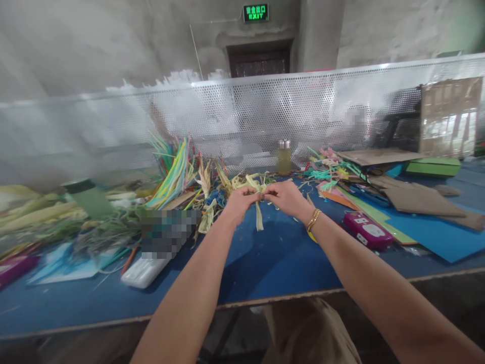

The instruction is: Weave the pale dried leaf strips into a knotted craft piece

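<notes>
My left hand and my right hand meet fingertip to fingertip above the blue table. Both pinch a pale green strip of corn husk, whose flat end hangs down between them. The upper part of the strip is hidden by my fingers. Just behind my hands lies a heap of pale husk pieces. A curled husk piece rests left of my left hand. A gold bracelet circles my right wrist.
Colourful pipe cleaners stand at the left, near a white-edged device. A lidded bottle stands at the back before a perforated metal screen. On the right are a magenta box, blue paper and cardboard.
</notes>
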A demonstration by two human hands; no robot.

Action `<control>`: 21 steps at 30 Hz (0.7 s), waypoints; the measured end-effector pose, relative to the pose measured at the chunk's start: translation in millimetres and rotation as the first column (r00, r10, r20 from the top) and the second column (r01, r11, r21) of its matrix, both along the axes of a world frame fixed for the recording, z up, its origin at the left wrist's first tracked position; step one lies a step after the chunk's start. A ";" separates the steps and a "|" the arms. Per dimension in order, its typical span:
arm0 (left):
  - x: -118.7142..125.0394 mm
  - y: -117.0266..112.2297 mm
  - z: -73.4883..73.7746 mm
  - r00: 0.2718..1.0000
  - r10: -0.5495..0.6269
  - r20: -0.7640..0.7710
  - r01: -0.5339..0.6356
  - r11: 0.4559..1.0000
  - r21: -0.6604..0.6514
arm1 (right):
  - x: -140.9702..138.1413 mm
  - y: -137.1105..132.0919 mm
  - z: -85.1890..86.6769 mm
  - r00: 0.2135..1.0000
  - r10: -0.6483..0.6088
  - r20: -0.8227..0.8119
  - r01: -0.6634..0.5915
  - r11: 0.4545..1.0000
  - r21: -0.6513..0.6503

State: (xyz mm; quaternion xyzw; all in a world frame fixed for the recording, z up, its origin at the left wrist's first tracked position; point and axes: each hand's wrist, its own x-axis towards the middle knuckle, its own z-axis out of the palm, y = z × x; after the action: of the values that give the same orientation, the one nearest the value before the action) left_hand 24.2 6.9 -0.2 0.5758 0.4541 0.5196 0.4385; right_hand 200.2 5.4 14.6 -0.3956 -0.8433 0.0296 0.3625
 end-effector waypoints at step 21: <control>-7.7 -13.3 11.5 0.975 -0.100 -0.196 0.115 0.991 0.070 | -2.7 -0.1 -4.4 0.884 0.213 -0.415 -0.383 0.839 -0.387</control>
State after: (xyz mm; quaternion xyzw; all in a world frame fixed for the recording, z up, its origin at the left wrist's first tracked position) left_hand 16.5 -6.4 11.4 0.6644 0.4410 0.4551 0.3963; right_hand 197.5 5.3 10.2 -0.3192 -0.7842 0.3555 0.3960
